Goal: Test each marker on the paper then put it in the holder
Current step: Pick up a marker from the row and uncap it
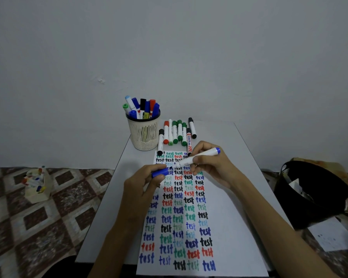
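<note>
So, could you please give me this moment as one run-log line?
left hand: holds blue cap | right hand: holds uncapped blue marker over paper | holder: upright, markers inside | loose markers: lying beside holder

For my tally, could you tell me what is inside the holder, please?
Capped markers stand in the holder, caps blue, black, red, green; its mesh wall obscures their lower ends.

The left hand [142,188] partly hides the paper [219,209] (left column).

A single wide-angle camera, worn on the person's head, looks forward and down at the table [215,133] from close above. The wall [169,47] fills the upper half, with the floor [68,207] at both sides.
</note>
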{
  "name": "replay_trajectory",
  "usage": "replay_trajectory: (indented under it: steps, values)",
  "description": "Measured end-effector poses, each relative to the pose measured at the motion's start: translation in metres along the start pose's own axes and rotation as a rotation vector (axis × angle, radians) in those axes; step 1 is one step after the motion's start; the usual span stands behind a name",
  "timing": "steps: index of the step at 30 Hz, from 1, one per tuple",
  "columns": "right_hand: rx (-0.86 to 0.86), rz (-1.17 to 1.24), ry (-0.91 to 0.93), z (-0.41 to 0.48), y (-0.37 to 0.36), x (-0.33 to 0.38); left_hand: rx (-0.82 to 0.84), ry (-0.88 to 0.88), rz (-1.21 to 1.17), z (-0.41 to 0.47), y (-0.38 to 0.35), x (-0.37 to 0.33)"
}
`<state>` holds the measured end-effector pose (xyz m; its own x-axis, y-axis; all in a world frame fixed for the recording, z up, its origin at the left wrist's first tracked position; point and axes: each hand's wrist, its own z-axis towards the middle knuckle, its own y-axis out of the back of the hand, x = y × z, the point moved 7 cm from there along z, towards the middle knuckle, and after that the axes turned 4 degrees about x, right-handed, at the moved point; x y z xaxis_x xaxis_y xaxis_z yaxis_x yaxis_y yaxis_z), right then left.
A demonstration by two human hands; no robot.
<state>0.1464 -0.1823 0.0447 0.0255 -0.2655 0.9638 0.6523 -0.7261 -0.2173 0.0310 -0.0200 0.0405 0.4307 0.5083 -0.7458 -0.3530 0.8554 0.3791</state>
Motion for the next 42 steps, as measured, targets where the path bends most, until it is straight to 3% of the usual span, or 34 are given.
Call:
replay_trajectory:
  steps: [7,15,25,30,35,39,42]
  values:
    - [0.055,-0.045,-0.061,-0.001,-0.018,-0.010,-0.015,0.045,-0.033,-0.001,0.001,0.006]
    - [0.110,-0.603,0.035,0.000,-0.024,-0.012,-0.116,0.213,-0.201,-0.003,0.006,0.018]
    - [0.169,-0.487,-0.057,0.000,-0.033,-0.029,-0.133,0.084,-0.027,-0.003,0.012,0.010]
    - [0.205,-0.539,-0.056,0.001,-0.036,-0.027,-0.132,0.056,-0.013,0.000,0.011,0.008]
    - [0.235,-0.873,0.078,0.016,-0.046,-0.017,-0.157,0.039,0.015,0.001,0.011,0.008]
    - [0.182,-1.353,0.148,0.041,-0.048,0.001,-0.078,0.151,0.104,0.005,0.000,0.021]
    - [-0.025,-1.273,0.231,0.062,-0.047,0.042,0.077,0.181,0.187,0.006,-0.016,0.030]
